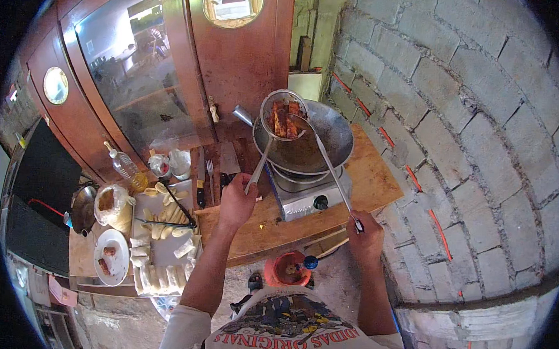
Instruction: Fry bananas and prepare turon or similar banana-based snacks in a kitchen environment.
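Observation:
My left hand (239,201) grips the handle of a metal strainer (264,160), its round basket raised over the left part of a wok (335,130). Browned fried rolls (282,120) lie in the basket. A long-handled metal utensil (329,162) is in my right hand (366,232); its far end reaches to the rolls in the basket. Brown liquid, seemingly oil, shows in the wok, which sits on a single-burner gas stove (297,204) with a black knob.
Left of the stove lie a cleaver (229,160), a fork (210,174) and a knife (200,185). Further left are black tongs (167,224), peeled bananas (167,216), wrapped rolls (160,278), a white plate (111,270) with brown pieces and an oil bottle (129,168). A block wall (431,134) stands right.

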Motion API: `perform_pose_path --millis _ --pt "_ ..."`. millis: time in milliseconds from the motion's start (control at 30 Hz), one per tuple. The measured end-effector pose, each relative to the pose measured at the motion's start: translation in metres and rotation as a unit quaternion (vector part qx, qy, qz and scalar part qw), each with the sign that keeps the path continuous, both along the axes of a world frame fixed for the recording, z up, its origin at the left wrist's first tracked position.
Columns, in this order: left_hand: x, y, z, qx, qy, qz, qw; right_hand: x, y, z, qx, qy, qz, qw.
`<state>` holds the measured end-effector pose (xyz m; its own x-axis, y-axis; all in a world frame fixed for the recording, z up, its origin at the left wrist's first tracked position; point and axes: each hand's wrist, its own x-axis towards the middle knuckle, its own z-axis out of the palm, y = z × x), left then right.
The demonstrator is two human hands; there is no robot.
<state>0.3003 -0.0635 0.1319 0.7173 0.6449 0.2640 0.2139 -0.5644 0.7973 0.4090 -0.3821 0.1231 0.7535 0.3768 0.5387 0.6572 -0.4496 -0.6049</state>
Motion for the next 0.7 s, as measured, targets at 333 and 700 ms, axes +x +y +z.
perform_pose_path --millis 333,700 --pt "0.0012 -0.0002 -0.0029 -0.014 -0.019 -0.012 1.000 -0.0009 -0.0012 -0.0018 -0.003 0.011 -0.006 1.000" --pt "0.0023 0.0011 -0.0077 0.009 -0.021 -0.012 1.000 -0.0034 0.0001 0.0016 0.001 0.017 -0.016 1.000"
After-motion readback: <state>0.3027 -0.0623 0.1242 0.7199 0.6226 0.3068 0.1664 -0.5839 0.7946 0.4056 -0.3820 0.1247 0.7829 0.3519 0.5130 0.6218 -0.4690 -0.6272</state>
